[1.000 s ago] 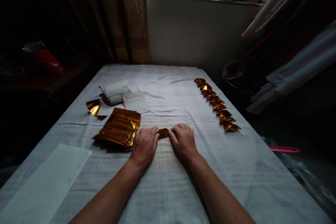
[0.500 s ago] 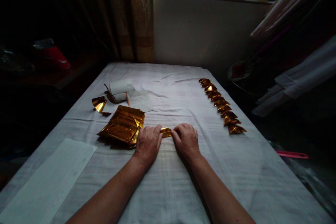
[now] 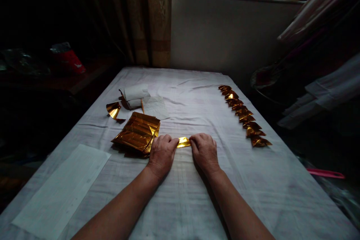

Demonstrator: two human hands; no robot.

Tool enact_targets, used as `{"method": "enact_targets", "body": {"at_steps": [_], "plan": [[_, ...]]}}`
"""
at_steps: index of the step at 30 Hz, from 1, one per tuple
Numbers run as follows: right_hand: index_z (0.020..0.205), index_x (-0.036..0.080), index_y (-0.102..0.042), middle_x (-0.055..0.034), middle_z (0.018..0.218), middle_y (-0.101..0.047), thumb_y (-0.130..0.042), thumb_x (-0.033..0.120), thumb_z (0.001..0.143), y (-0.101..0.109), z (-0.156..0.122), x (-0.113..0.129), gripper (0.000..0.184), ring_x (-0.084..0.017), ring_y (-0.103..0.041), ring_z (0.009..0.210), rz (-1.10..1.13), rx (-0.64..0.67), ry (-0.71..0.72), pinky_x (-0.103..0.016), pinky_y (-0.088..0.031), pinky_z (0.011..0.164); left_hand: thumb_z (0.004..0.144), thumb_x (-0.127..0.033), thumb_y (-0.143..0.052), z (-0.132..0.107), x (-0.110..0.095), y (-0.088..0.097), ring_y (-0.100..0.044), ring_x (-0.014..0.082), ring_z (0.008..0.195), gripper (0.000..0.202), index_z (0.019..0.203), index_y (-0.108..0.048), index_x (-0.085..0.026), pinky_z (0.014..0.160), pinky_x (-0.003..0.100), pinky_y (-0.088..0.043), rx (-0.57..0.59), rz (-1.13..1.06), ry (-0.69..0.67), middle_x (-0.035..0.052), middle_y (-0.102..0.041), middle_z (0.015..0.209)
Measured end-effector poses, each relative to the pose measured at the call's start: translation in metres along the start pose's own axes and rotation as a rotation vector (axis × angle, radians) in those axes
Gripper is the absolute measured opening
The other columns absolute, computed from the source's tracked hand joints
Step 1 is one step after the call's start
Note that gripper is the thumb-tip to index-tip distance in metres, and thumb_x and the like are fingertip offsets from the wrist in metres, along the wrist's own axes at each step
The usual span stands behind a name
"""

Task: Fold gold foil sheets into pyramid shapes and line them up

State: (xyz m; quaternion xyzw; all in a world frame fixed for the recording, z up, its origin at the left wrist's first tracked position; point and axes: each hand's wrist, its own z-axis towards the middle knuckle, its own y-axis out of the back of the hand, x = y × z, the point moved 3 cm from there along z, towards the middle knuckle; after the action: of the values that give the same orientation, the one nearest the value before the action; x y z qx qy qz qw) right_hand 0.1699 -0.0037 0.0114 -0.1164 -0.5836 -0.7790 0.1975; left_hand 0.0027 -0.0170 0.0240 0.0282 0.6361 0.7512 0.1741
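Note:
Between my two hands lies a narrow folded strip of gold foil paper (image 3: 183,142), low over the white cloth. My left hand (image 3: 162,153) is closed on the strip's left end, thumb and fingers together. At its right end my right hand (image 3: 204,150) pinches it, fingers curled. Just left of my left hand, and partly behind it, a stack of gold foil sheets (image 3: 137,131) rests on the cloth. Over to the right runs a slanting row of several folded gold foil pieces (image 3: 243,116). The strip's ends are hidden under my fingers.
A white paper sheet (image 3: 63,191) lies at the left front. Behind the stack are a curled gold scrap (image 3: 113,111) and greyish-white papers (image 3: 136,93). The cloth-covered table (image 3: 194,101) ends near a wall, with a curtain (image 3: 152,18) at the back left.
The whole view has shifted slightly, so things sit further right. Both hands still hold the strip, and a little more of its bright surface shows between them.

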Motion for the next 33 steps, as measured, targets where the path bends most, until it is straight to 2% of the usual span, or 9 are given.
{"method": "enact_targets", "body": {"at_steps": [2,4,7,9,12,16,22,27,33], "plan": [[0.091,0.024,-0.070,-0.0041,0.092,-0.069,-0.053,0.018,0.093,-0.001,0.000,-0.001,0.018,-0.022,-0.055,0.092,-0.018,-0.001,0.005,-0.033,-0.034,0.079,0.096,-0.030,-0.054,0.000,0.001,0.000,-0.055,0.0223,0.088,0.018,0.109,-0.067,-0.031,0.078,0.036,-0.036,0.005,0.005,0.001,0.0022,-0.064,0.092],[0.100,0.023,-0.071,-0.0060,0.102,-0.071,-0.050,0.017,0.094,-0.002,-0.001,-0.001,0.023,-0.022,-0.057,0.098,-0.039,-0.021,0.036,-0.034,-0.036,0.083,0.096,-0.029,-0.055,0.001,0.001,0.000,-0.055,0.0225,0.089,0.019,0.109,-0.068,-0.031,0.078,0.036,-0.036,0.010,0.007,-0.003,0.0024,-0.064,0.092],[0.123,0.020,-0.064,-0.0095,0.130,-0.065,-0.045,0.020,0.097,-0.003,-0.006,0.005,0.033,-0.024,-0.052,0.123,-0.086,-0.004,0.167,-0.039,-0.034,0.101,0.096,-0.028,-0.055,0.001,0.001,0.001,-0.055,0.0225,0.088,0.019,0.108,-0.068,-0.030,0.078,0.036,-0.036,0.012,0.007,-0.006,0.0025,-0.065,0.092],[0.135,0.018,-0.057,-0.0093,0.144,-0.055,-0.043,0.027,0.098,-0.005,-0.010,0.012,0.040,-0.026,-0.041,0.137,-0.116,0.100,0.263,-0.044,-0.024,0.112,0.096,-0.029,-0.055,0.001,0.000,0.001,-0.055,0.0225,0.088,0.019,0.108,-0.069,-0.030,0.079,0.036,-0.036,0.007,0.003,-0.008,0.0026,-0.065,0.092],[0.145,0.019,-0.047,-0.0077,0.154,-0.042,-0.041,0.038,0.100,-0.006,-0.016,0.018,0.049,-0.026,-0.032,0.145,-0.150,0.286,0.292,-0.050,-0.016,0.118,0.096,-0.031,-0.055,0.000,0.001,0.001,-0.055,0.0225,0.089,0.019,0.109,-0.069,-0.030,0.080,0.036,-0.036,0.004,-0.004,-0.013,0.0026,-0.065,0.092],[0.150,0.020,-0.038,-0.0058,0.159,-0.031,-0.036,0.044,0.101,-0.003,-0.018,0.014,0.055,-0.026,-0.025,0.148,-0.184,0.397,0.240,-0.053,-0.014,0.119,0.096,-0.031,-0.053,0.000,0.002,0.001,-0.055,0.0226,0.088,0.020,0.109,-0.070,-0.030,0.078,0.036,-0.036,0.014,0.013,-0.018,0.0029,-0.066,0.091],[0.152,0.021,-0.035,-0.0060,0.161,-0.025,-0.037,0.043,0.100,0.007,-0.018,-0.001,0.056,-0.027,-0.022,0.149,-0.267,0.439,0.159,-0.054,-0.015,0.119,0.095,-0.029,-0.055,-0.002,0.002,0.002,-0.056,0.0221,0.087,0.021,0.112,-0.068,-0.032,0.076,0.035,-0.037,0.033,0.054,-0.030,0.0021,-0.067,0.093],[0.152,0.022,-0.035,-0.0064,0.161,-0.026,-0.035,0.044,0.101,0.009,-0.020,-0.004,0.056,-0.027,-0.022,0.149,-0.253,0.416,0.165,-0.054,-0.015,0.119,0.094,-0.025,-0.058,-0.008,0.006,0.002,-0.057,0.0218,0.090,0.021,0.112,-0.068,-0.029,0.077,0.036,-0.040,0.037,0.079,-0.057,0.0026,-0.068,0.098],[0.151,0.021,-0.038,-0.0084,0.159,-0.030,-0.038,0.045,0.100,0.005,-0.022,-0.006,0.056,-0.028,-0.026,0.148,-0.227,0.356,0.183,-0.057,-0.017,0.118,0.093,-0.016,-0.053,-0.013,0.005,0.016,-0.060,0.0222,0.087,0.020,0.105,-0.068,-0.023,0.074,0.036,-0.042,0.043,0.116,-0.094,0.0055,-0.069,0.097]]}}
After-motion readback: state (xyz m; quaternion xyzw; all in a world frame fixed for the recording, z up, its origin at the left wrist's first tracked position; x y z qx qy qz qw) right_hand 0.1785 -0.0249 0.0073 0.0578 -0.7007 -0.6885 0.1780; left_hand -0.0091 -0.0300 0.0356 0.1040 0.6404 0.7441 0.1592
